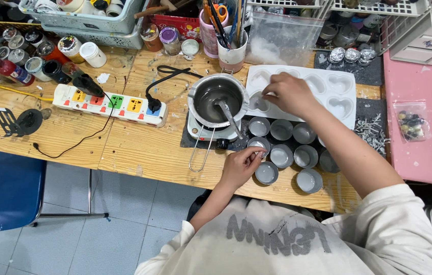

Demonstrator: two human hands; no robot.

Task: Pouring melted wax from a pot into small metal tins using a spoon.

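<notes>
Far left of the melting pot (218, 99), a blue chair (2, 188) stands off the wooden bench (139, 153). A crowd of paint bottles (17, 56) sits at the bench's back edge. Closer to the pot lies a white power strip (109, 104) with coloured switches, and a black plug (153, 104) sits in the end nearest the pot. The pot rests on a small hot plate (211, 133). It holds grey liquid, and a metal spoon (228, 117) leans out over its near rim.

Just in front and to the right of the pot, the left hand (241, 165) has its fingertips drawn together on the rim of a small round tin (258, 144), pinching it. Another tin (267, 173) sits right beside the knuckles. The rest of the tins (287, 147) stand in rows further right, touching or nearly touching, and most look filled with pale grey.

To the right of the pot and slightly behind it, the right hand (290, 94) is curled over the white heart mould (335, 97). Its fingers dip toward the cavity nearest the pot. I cannot tell whether they hold anything, because the hand's back hides the fingertips.

The work in hand looks like setting something small into the poured tins and mould. The pinched tin sits at the left fingertips, so it calls for a light, steady grip that doesn't tip the fill.

Well to the right of the pot is a pink surface (424, 147) with a small clear bag of beads (412, 122) on it.
</notes>
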